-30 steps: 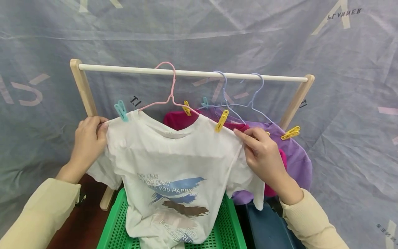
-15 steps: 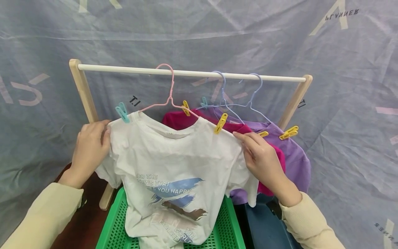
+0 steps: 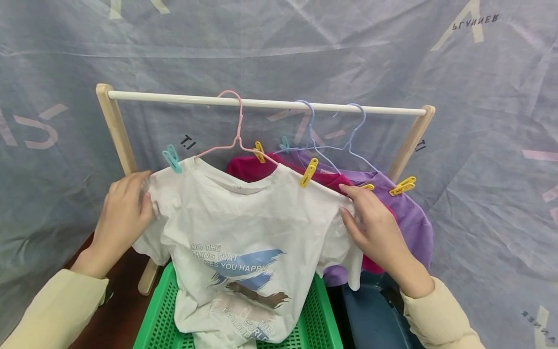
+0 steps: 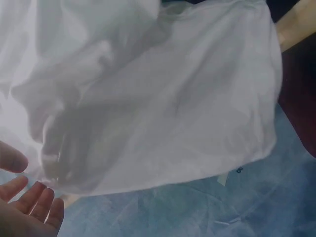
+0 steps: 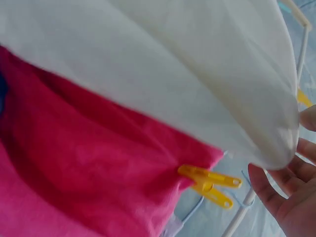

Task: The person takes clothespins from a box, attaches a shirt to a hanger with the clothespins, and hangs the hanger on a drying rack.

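A white T-shirt point(image 3: 244, 218) with printed lettering hangs on a pink hanger point(image 3: 239, 131) hooked over the rail. A light blue clothespin point(image 3: 172, 158) is clipped on its left shoulder, a yellow clothespin point(image 3: 309, 172) on its right. My left hand point(image 3: 124, 213) is at the left sleeve, thumb apart from the fingers; the left wrist view shows relaxed fingers point(image 4: 43, 205) beside the white cloth. At the right shoulder is my right hand point(image 3: 370, 218), its thumb and fingers spread. In the right wrist view those fingers point(image 5: 266, 187) lie close around the sleeve's edge without pinching it.
The white rail point(image 3: 279, 103) stands on wooden posts point(image 3: 117, 128). A magenta shirt point(image 3: 244, 167) and a purple shirt point(image 3: 414, 218) hang behind on blue hangers point(image 3: 312, 126), with more clothespins. Below are a green basket point(image 3: 324, 310) and a dark blue bin point(image 3: 370, 310). A printed grey cloth point(image 3: 279, 43) hangs behind.
Both hands pinched the T-shirt's shoulder ends earlier; now their thumbs have come away from the fingers. The right hand has shifted slightly right. The T-shirt stays hanging.
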Motion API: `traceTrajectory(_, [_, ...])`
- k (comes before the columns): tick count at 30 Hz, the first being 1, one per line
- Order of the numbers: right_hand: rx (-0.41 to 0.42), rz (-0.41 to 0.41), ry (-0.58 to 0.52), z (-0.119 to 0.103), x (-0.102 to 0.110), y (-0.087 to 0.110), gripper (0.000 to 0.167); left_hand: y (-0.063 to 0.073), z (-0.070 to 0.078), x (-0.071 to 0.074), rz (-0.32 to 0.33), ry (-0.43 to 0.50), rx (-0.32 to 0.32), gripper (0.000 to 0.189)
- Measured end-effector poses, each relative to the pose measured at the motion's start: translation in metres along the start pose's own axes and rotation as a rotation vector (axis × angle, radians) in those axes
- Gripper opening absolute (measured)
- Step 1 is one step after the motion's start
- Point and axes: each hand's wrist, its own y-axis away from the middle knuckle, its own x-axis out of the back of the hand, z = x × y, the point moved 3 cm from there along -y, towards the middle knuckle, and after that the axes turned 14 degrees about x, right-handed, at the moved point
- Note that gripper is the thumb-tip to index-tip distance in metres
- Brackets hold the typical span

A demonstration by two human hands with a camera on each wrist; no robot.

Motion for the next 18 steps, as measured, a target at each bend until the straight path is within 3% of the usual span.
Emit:
traceTrajectory(5, [-0.036,-0.021,0.013,0.004,0.012,0.011,0.049,0.013,0.0,0.013,0.019,-0.011,-0.012,0.038])
traceTrajectory(9, [-0.061,-0.044,0.023,0.007,0.021,0.026,0.05,0.027,-0.003,0.023,-0.004,-0.041,0.009,0.036])
traceTrajectory(13, [-0.073,-0.07,0.048,0.009,0.028,0.043,0.051,0.04,-0.008,0.03,-0.068,-0.074,0.067,0.035])
traceTrajectory(18, [-0.14,-0.182,0.098,0.01,0.034,0.065,0.06,0.057,-0.013,0.038,-0.168,-0.121,0.159,0.038])
